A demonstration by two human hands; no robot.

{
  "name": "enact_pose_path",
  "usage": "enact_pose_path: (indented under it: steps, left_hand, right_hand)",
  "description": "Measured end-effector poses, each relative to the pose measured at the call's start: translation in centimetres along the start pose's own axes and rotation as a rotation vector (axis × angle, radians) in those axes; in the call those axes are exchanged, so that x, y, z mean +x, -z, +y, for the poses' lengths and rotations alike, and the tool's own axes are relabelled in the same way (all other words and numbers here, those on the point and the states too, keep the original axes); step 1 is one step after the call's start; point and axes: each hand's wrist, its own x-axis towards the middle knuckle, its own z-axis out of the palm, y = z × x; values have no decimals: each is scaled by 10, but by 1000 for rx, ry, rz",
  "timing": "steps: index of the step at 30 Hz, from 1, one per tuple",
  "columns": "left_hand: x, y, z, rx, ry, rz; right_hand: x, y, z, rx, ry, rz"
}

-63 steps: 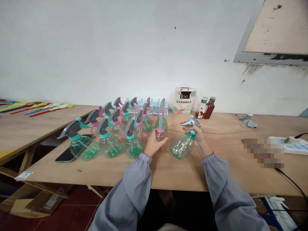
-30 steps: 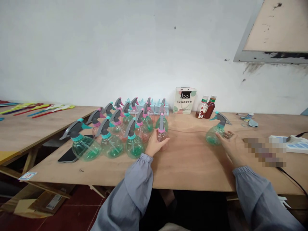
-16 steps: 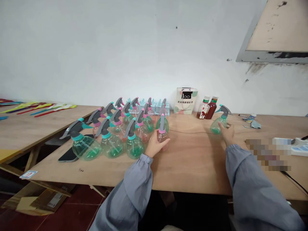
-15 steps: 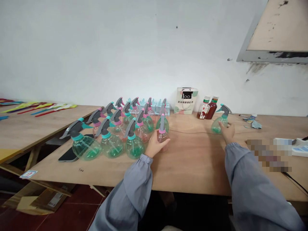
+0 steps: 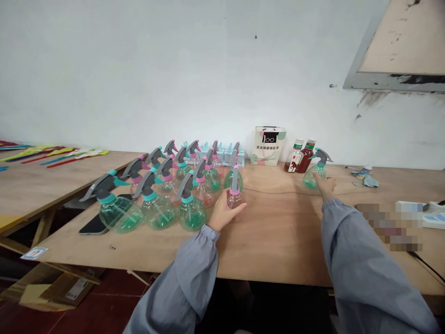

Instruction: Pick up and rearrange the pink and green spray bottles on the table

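Observation:
My left hand (image 5: 225, 211) is curved around a clear pink spray bottle (image 5: 235, 198) with a pink collar and grey trigger head, upright on the table. My right hand (image 5: 325, 185) grips a green spray bottle (image 5: 313, 175) with a teal trigger, standing near two drink bottles. To the left of my left hand, several pink and green spray bottles stand in rows, the nearest being a green spray bottle (image 5: 192, 214). A large green spray bottle (image 5: 120, 213) at the row's left end leans, its head turned left.
A phone (image 5: 93, 223) lies under the leftmost bottle. Along the wall stand a paper bag (image 5: 267, 150), a red drink bottle (image 5: 306, 158) and light-blue plastic parts (image 5: 227, 155). A power strip (image 5: 431, 215) sits at right. Colourful strips (image 5: 66, 155) cover part of the left table.
The green spray bottle in my right hand has shifted slightly left. My left hand stays on the pink bottle. The view has turned a little, so the left rows appear farther left.

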Motion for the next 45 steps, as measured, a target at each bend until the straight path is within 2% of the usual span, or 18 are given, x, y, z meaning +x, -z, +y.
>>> enact_pose_path:
  steps: [2,3,5,6,7,9,10,12,15,18,20,23,26,29,32,37,41,45]
  left_hand:
    - [-2,-2,1,-1,6,-13]
    - [-3,-3,2,-5,7,-24]
    - [-5,-9,3,-26,2,-60]
    - [-7,-12,5,-40,-4,-82]
    - [-9,-16,7,-55,-13,-107]
    - [-13,-25,14,-69,-37,-165]
    - [-16,-30,19,-63,-48,-197]
    - [-22,-39,28,-24,-77,-276]
    - [-30,-46,38,55,-125,-372]
    - [-28,-45,35,34,-142,-327]
    - [-16,-40,28,-20,-144,-140]
    - [16,-32,13,1,-152,232]
    - [55,-31,-2,118,-73,369]
    - [80,-37,-16,199,70,300]
    - [85,-41,-24,234,127,188]
    - [53,-29,-20,359,86,104]
    - [18,-12,-14,390,-3,96]
    - [2,-5,-13,373,-48,111]
  right_hand:
    - [-17,0,-11,6,-113,128]
    - [-29,0,-17,21,-106,171]
    - [-60,-1,-28,86,31,154]
    - [-78,-1,-34,186,179,82]
    - [-98,-2,-39,293,317,-62]
    - [-140,-3,-52,380,528,-457]
    - [-160,-3,-58,409,596,-594]
    - [-193,-3,-70,475,655,-839]
    - [-219,-3,-83,540,614,-959]
    - [-220,-1,-87,607,537,-929]
    - [-215,2,-87,664,469,-900]
    - [-208,7,-88,719,329,-863]
    - [-208,10,-96,799,128,-856]
    - [-212,11,-107,897,-59,-969]
    - [-216,10,-116,981,-141,-1115]
    - [-223,6,-124,1101,-176,-1171]
    - [-231,3,-126,1066,-190,-1117]
    - [-232,4,-124,1054,-149,-1037]
